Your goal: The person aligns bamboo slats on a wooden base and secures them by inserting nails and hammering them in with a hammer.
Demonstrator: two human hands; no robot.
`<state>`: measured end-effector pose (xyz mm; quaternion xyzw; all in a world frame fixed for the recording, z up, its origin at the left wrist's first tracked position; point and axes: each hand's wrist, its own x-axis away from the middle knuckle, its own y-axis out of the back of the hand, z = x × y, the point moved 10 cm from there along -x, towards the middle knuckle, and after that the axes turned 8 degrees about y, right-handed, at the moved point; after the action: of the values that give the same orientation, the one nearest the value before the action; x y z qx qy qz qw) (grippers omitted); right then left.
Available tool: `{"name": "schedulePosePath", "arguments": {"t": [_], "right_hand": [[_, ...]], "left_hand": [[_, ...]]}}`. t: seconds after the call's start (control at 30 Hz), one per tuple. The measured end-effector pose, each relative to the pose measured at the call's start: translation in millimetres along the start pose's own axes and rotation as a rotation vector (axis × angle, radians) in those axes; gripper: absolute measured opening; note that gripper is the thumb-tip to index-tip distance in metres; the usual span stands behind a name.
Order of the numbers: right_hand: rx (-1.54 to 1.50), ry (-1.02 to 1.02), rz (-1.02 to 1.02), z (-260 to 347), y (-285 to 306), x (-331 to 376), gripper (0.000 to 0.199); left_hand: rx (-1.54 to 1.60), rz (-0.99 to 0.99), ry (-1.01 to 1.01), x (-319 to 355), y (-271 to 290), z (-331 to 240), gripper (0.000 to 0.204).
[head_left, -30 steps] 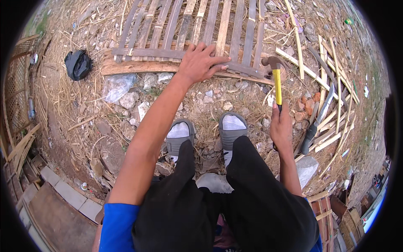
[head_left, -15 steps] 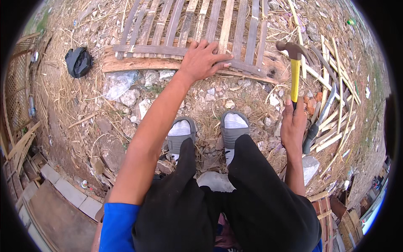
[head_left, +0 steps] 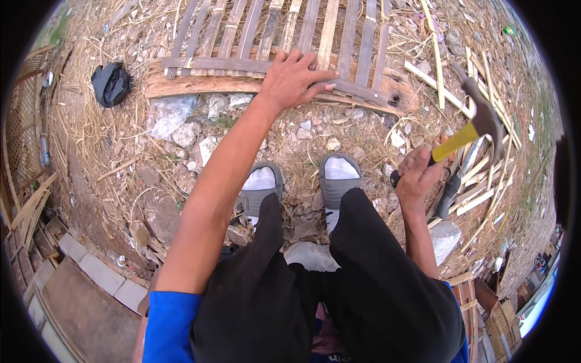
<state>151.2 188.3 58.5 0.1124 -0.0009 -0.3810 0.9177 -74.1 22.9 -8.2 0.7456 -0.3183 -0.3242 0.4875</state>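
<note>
My right hand (head_left: 417, 178) is wrapped round the black grip of a claw hammer (head_left: 455, 144) with a yellow handle. The hammer slants up and right, its metal head over the loose strips. Fingers spread, my left hand (head_left: 293, 81) lies on the crosspiece of a slatted wooden frame (head_left: 248, 33), pressing near its middle. Beneath that crosspiece is a thick, rough wooden plank (head_left: 200, 89) with a dark knot at its right end. A knife-like tool with a dark handle (head_left: 449, 196) lies on the ground just right of my right hand.
Thin wooden strips (head_left: 484, 196) lie scattered on the right. A black plastic bag (head_left: 111, 85) and a clear plastic bag (head_left: 169, 118) rest left of the plank. Stones and dry straw cover the ground around my sandals (head_left: 341, 181). Grey blocks (head_left: 100, 275) edge the lower left.
My right hand has turned, swinging the hammer from upright to tilted right, its head now lower and farther right. My left hand stays on the crosspiece.
</note>
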Motion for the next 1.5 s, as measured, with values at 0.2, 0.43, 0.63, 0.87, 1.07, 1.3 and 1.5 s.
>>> {"name": "schedulePosePath", "arguments": {"t": [0.2,0.43,0.63,0.87,1.07,1.3,1.5], "right_hand": [[0.650,-0.269,0.370,-28,-13,31,0.027],[0.514,-0.177,0.283,-48,-12,25,0.026],[0.512,-0.365,0.169,-78,23,57,0.027],[0.497,-0.460,0.094,-108,57,104,0.022],[0.477,-0.467,0.100,-95,44,102,0.022],[0.389,-0.535,0.149,-102,35,107,0.023],[0.312,-0.499,0.077,-104,42,110,0.020]], "left_hand": [[-0.037,-0.008,-0.012,18,1,8,0.029],[-0.039,0.006,-0.011,4,1,7,0.029],[-0.074,0.111,-0.022,8,-2,5,0.042],[-0.097,0.164,-0.082,11,0,1,0.066],[-0.187,0.266,-0.091,9,-4,-7,0.075],[-0.145,0.339,-0.025,-3,-8,-3,0.073],[-0.160,0.483,0.012,-19,8,4,0.063]]}}
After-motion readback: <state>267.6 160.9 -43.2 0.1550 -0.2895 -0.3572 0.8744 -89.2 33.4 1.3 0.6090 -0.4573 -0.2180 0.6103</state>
